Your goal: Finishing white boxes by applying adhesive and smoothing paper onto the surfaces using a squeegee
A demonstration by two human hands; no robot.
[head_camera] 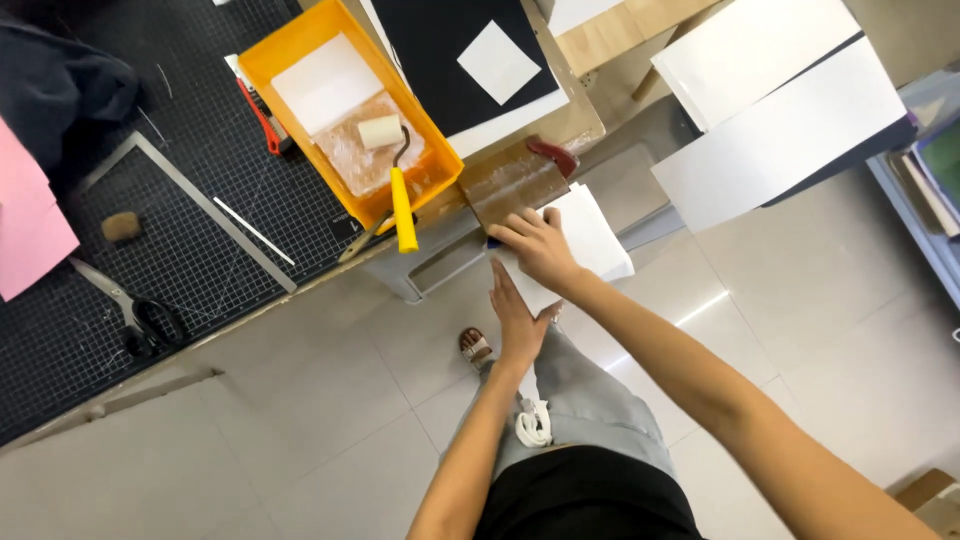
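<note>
Orange-yellow tray [262,58], yellow-handled roller [402,205], black grid-lined cutting mat [200,230], pink paper [25,215]; white sheet [590,235], brown board [510,180]

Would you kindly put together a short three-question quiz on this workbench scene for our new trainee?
1. True or false: the paint roller with the yellow handle lies partly in the orange tray.
2. Which hand rests on top of the white sheets? A) left hand B) right hand C) neither
3. Fill in: the scissors lie on the black ______ mat.

Key:
1. True; its handle sticks out over the tray's rim.
2. B; the right hand lies flat on the sheets, while the left hand is held edge-on at their near side.
3. Cutting: the gridded cutting mat.
</note>
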